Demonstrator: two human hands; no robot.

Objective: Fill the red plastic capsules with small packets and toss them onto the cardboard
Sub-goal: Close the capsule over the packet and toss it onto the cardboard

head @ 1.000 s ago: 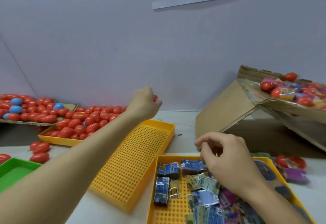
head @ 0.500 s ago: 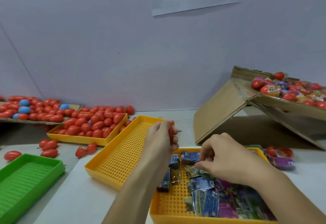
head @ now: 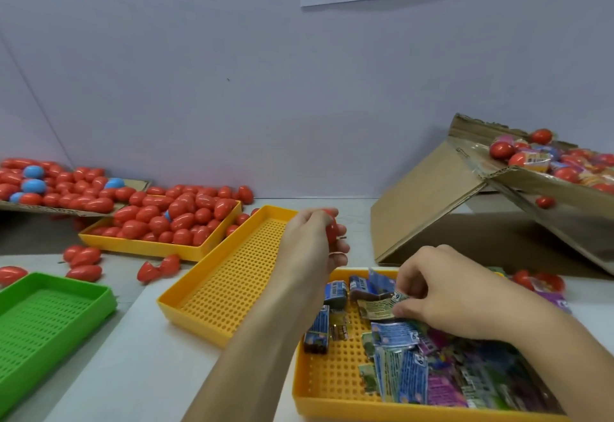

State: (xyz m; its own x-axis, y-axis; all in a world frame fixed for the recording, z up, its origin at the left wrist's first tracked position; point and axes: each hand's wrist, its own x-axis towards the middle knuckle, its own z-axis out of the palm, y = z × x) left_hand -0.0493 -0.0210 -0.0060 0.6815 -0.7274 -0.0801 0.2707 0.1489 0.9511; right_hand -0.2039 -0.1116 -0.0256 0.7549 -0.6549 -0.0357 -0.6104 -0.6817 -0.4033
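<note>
The left hand (head: 314, 238) is raised above the table, its fingers curled round a red capsule (head: 331, 230) that peeks out on the thumb side. Just to the right of it and lower, the right hand (head: 442, 292) reaches down into a yellow tray (head: 319, 391) of small packets (head: 398, 368), with thumb and fingertips pinching a greenish packet (head: 377, 308) near the tray's far end. Blue packets (head: 335, 290) lie just left of the right hand's fingers, under the left wrist. Directly left of the left hand sits a bare yellow tray (head: 232, 285) with a perforated floor, and left of that, nearer the person, a green tray (head: 50, 315). Beyond and left of the left hand another yellow tray (head: 156, 245) is heaped with red capsules (head: 179, 212); a few more lie loose on the table beside it, and one of them is open (head: 158, 267). Farther left still, a flat cardboard sheet (head: 133, 185) carries many red capsules and a few blue ones (head: 33, 185). Beyond the right hand, a tilted cardboard box (head: 428, 202) holds more red capsules mixed with bright packets in its upper part.
</note>
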